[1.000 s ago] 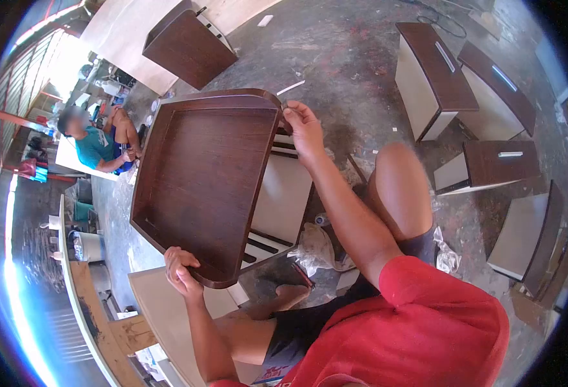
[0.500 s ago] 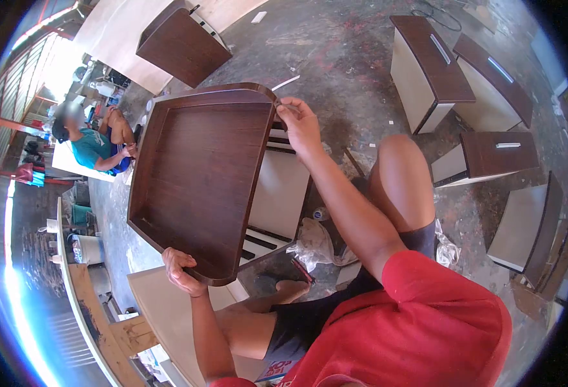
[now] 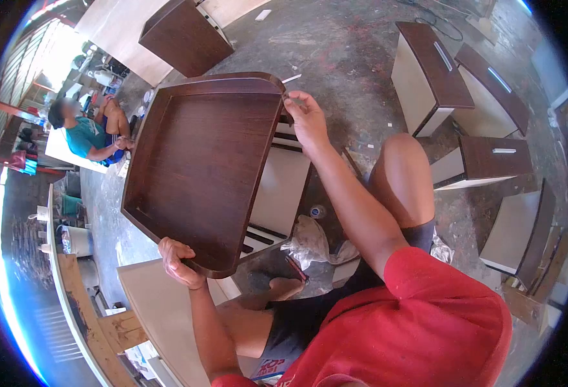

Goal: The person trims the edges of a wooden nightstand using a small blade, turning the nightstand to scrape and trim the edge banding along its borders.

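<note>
A dark brown wooden cabinet top (image 3: 200,148) with a raised rim and rounded corners is tilted in front of me. My left hand (image 3: 179,261) grips its near lower corner, fingers over the rim. At the upper right corner, the fingers of my right hand (image 3: 306,119) pinch the rim's edge. Whether something small sits between those fingertips I cannot tell. Behind the top, and partly hidden by it, shows a pale cabinet body (image 3: 274,187) with black and white drawer runners (image 3: 258,238) on it.
Several drawers with brown fronts (image 3: 435,61) stand on the floor at the right. A brown box-shaped unit (image 3: 187,39) stands at the back. A person in a teal shirt (image 3: 87,138) sits at the left. A white cloth (image 3: 310,242) lies near my legs, beside a small round container (image 3: 317,211).
The view has shifted slightly. My right hand's fingers have moved a little at the corner, while my left hand keeps its hold on the cabinet top.
</note>
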Motion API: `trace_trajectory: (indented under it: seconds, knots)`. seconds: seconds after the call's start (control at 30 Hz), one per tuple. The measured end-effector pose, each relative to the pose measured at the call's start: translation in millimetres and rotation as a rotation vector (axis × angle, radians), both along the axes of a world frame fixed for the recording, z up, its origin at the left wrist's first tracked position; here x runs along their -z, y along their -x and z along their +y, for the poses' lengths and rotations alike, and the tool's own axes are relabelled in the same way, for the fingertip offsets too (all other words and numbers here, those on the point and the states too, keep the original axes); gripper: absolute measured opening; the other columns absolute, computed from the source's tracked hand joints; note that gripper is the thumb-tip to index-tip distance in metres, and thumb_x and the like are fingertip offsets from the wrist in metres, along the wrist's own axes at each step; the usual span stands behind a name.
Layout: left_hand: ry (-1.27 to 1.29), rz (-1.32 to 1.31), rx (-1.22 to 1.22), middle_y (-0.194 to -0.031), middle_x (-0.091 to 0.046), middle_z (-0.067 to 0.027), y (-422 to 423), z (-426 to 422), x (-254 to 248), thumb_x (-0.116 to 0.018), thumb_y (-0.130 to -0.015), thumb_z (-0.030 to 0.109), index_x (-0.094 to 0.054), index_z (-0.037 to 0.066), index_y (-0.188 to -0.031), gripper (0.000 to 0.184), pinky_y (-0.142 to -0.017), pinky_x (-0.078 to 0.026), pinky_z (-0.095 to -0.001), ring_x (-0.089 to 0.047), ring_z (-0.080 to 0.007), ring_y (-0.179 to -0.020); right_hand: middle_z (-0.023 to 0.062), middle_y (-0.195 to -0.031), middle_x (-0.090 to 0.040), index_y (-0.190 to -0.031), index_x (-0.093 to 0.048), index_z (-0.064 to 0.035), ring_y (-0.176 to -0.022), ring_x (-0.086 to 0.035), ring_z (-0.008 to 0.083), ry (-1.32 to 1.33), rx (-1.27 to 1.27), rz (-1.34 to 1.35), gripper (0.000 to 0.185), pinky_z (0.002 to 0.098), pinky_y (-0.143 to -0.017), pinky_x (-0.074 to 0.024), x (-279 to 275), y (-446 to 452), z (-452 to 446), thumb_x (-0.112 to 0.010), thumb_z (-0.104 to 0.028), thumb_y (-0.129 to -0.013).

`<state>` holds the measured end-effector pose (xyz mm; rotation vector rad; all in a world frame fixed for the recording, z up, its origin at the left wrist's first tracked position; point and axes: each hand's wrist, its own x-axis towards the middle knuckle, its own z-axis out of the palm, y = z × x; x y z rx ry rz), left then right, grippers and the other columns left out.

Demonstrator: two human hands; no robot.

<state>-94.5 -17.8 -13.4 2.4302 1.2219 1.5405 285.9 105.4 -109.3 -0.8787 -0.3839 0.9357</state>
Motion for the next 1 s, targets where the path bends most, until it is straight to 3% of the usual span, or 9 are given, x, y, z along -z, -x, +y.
trace_trajectory:
  seconds: [0.23, 0.33, 0.67, 0.93, 1.0]
  knots:
    - [0.001, 0.007, -0.007, -0.066, -0.053, -0.0075, -4.5, -1.0, -5.8, -0.024, -0.118, 0.044, -0.047, 0.009, -0.069, 0.065, -0.089, -0.046, -0.0463, -0.051, -0.0265, -0.069, -0.0003, -0.103, -0.076, -0.132, -0.07, -0.0093, -0.097, -0.068, 0.0092, -0.017, -0.03, -0.011, 0.026, 0.0259, -0.086, -0.0525, 0.4, 31.9, -30.3, -0.079, -0.016, -0.108]
    - [-0.02, 0.027, -0.001, -0.066, -0.053, -0.0084, -1.1, 0.3, -5.7, -0.028, -0.117, 0.038, -0.047, 0.009, -0.069, 0.059, -0.089, -0.046, -0.0462, -0.052, -0.0287, -0.069, -0.0006, -0.105, -0.075, -0.131, -0.069, -0.0087, -0.096, -0.066, 0.0084, 0.131, -0.09, -0.13, 0.027, 0.0262, -0.085, -0.0517, -7.3, 39.5, -49.6, -0.079, -0.018, -0.108]
    - [-0.021, 0.033, -0.005, -0.07, -0.055, -0.0138, 2.4, -3.9, -9.5, -0.03, -0.115, 0.028, -0.049, 0.004, -0.072, 0.053, -0.084, -0.047, -0.0495, -0.055, -0.0358, -0.071, 0.0, -0.106, -0.074, -0.129, -0.066, -0.0057, -0.095, -0.065, 0.009, -0.011, -0.183, -0.256, 0.023, 0.0297, -0.083, -0.0521, 7.7, 115.4, -123.8, -0.075, -0.016, -0.11]
    - [0.027, 0.015, -0.001, -0.071, -0.057, -0.0162, 4.7, -5.8, -14.6, -0.035, -0.112, 0.029, -0.055, 0.003, -0.069, 0.054, -0.085, -0.046, -0.0484, -0.057, -0.0384, -0.074, 0.0015, -0.106, -0.071, -0.129, -0.064, -0.0049, -0.091, -0.063, 0.0084, 0.003, -0.211, -0.308, 0.024, 0.0266, -0.08, -0.053, 1.7, 163.7, -172.7, -0.074, -0.017, -0.111]
    - [0.014, 0.003, -0.003, -0.071, -0.056, -0.0157, 5.3, -5.4, -13.1, -0.036, -0.112, 0.028, -0.054, 0.003, -0.068, 0.053, -0.085, -0.045, -0.0482, -0.057, -0.0383, -0.074, 0.0022, -0.107, -0.071, -0.129, -0.063, -0.0048, -0.095, -0.064, 0.0096, -0.01, -0.265, -0.289, 0.024, 0.0282, -0.085, -0.054, 1.7, 170.3, -181.3, -0.074, -0.017, -0.111]
